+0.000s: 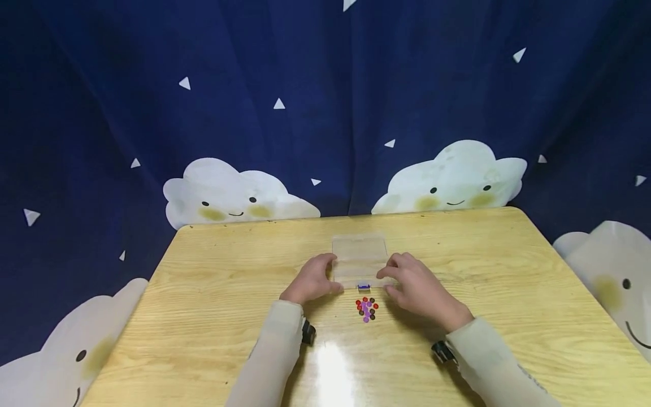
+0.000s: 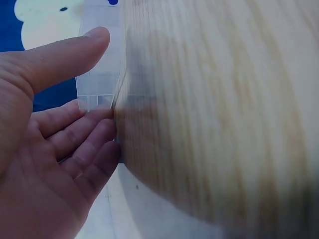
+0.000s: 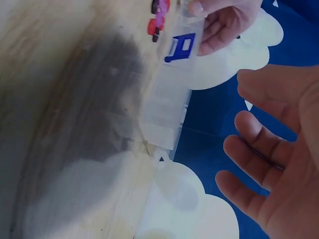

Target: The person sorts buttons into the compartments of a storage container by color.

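Box (image 1: 359,257) between hands, left grip (image 1: 311,281) touching, right grip (image 1: 417,285) beside

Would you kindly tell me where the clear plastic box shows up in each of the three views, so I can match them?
Head: the clear plastic box lies at table centre, between both hands, beyond the beads.
Left wrist: upper left, a translucent gridded box under the left hand's thumb.
Right wrist: centre, running down from the top.
Shared landmark: the blue clasp appears in head and right wrist views; the wooden table in all three.
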The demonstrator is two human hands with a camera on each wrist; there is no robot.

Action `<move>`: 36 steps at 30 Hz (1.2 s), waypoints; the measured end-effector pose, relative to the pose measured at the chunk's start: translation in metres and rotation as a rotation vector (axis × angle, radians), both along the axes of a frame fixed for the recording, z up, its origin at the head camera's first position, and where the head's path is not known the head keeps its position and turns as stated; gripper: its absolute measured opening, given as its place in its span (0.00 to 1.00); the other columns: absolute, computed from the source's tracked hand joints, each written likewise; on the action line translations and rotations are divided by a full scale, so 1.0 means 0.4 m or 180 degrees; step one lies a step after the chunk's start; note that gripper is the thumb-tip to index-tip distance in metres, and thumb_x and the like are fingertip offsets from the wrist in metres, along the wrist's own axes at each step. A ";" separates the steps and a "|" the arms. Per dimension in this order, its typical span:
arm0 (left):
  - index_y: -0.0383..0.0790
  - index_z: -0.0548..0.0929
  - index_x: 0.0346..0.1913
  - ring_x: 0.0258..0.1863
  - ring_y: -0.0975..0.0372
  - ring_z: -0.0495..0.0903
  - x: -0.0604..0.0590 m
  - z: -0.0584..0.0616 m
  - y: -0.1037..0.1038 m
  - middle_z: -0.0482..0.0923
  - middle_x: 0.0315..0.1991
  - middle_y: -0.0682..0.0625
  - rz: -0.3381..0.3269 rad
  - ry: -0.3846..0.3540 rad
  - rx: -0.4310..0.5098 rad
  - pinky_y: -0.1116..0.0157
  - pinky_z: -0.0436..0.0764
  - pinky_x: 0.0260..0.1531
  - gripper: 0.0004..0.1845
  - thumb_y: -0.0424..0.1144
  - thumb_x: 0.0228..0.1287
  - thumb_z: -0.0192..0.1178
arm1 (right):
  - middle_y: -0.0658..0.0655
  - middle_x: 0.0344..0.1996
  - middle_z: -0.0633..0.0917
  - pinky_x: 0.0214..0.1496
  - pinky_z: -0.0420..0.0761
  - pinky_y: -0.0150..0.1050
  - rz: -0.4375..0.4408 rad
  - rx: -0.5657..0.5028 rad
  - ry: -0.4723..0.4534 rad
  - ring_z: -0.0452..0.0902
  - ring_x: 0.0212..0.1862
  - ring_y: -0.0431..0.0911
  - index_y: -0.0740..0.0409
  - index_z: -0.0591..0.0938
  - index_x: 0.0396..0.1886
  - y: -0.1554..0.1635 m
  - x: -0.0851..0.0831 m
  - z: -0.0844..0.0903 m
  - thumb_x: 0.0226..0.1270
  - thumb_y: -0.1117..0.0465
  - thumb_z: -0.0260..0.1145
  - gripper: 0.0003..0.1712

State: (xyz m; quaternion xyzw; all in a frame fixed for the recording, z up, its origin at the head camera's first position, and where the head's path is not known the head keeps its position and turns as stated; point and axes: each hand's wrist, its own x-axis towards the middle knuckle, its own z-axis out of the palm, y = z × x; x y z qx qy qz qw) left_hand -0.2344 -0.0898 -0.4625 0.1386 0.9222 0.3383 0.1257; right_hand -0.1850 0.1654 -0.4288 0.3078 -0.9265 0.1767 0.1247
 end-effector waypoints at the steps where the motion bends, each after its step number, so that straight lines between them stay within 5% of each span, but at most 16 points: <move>1: 0.40 0.67 0.72 0.58 0.52 0.76 0.001 -0.002 -0.002 0.77 0.60 0.43 0.0012 -0.0006 -0.0008 0.53 0.77 0.61 0.44 0.41 0.52 0.76 | 0.51 0.34 0.81 0.39 0.74 0.38 0.0043 0.0020 0.0001 0.70 0.36 0.42 0.54 0.89 0.39 -0.001 0.001 -0.004 0.54 0.66 0.74 0.11; 14: 0.39 0.67 0.72 0.64 0.50 0.74 0.000 -0.001 0.003 0.74 0.65 0.42 -0.0003 -0.0023 0.0106 0.52 0.75 0.65 0.44 0.42 0.53 0.76 | 0.46 0.31 0.78 0.32 0.71 0.34 0.0312 0.0294 0.0105 0.70 0.32 0.38 0.48 0.90 0.36 0.007 0.013 -0.043 0.49 0.64 0.76 0.12; 36: 0.39 0.66 0.73 0.62 0.51 0.74 0.000 -0.004 -0.009 0.75 0.64 0.43 -0.0050 -0.0037 0.0131 0.52 0.76 0.63 0.44 0.42 0.54 0.75 | 0.50 0.34 0.83 0.37 0.80 0.31 0.0558 0.0180 -0.0718 0.75 0.34 0.36 0.57 0.88 0.42 -0.011 0.012 -0.061 0.60 0.66 0.70 0.10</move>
